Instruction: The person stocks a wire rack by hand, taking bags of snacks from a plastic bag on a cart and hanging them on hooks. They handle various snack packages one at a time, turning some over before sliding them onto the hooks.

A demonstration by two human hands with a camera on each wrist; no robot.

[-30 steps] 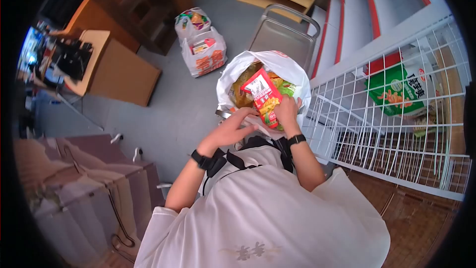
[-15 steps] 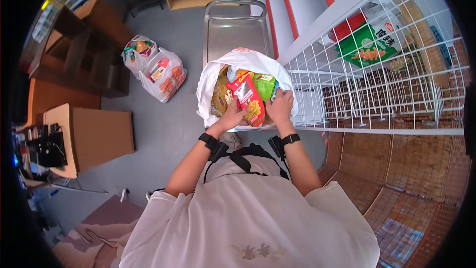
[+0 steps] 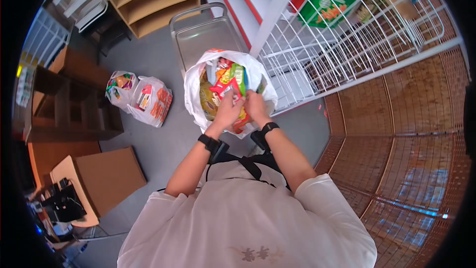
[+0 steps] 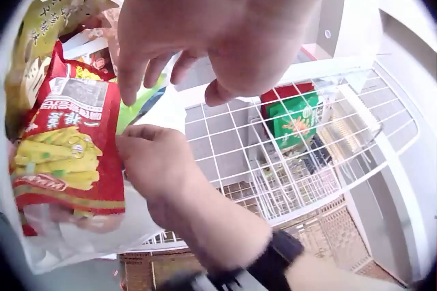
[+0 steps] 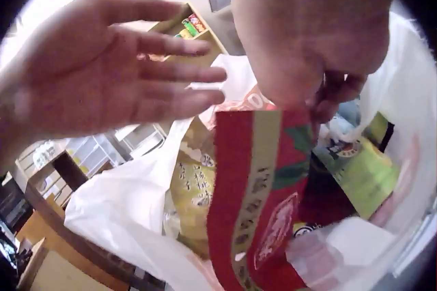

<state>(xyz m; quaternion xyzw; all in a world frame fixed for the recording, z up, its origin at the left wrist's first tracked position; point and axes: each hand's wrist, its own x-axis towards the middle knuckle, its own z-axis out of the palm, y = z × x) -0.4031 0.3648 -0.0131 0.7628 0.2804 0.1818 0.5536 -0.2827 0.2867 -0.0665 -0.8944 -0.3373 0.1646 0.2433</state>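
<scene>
At the head view's centre, the right hand (image 3: 256, 106) pinches a red packet (image 4: 72, 134), likely light, soft and slippery, best held by its sealed edge, the left hand (image 5: 102, 69) spread.

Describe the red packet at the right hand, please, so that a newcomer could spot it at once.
Start at the metal trolley; the open white plastic bag is by its near end. In the bag's mouth, the right hand pinches the red packet. Unlike the gold packet and green packet nearby, it is red, with large yellow sticks pictured beside a pale panel.
</scene>
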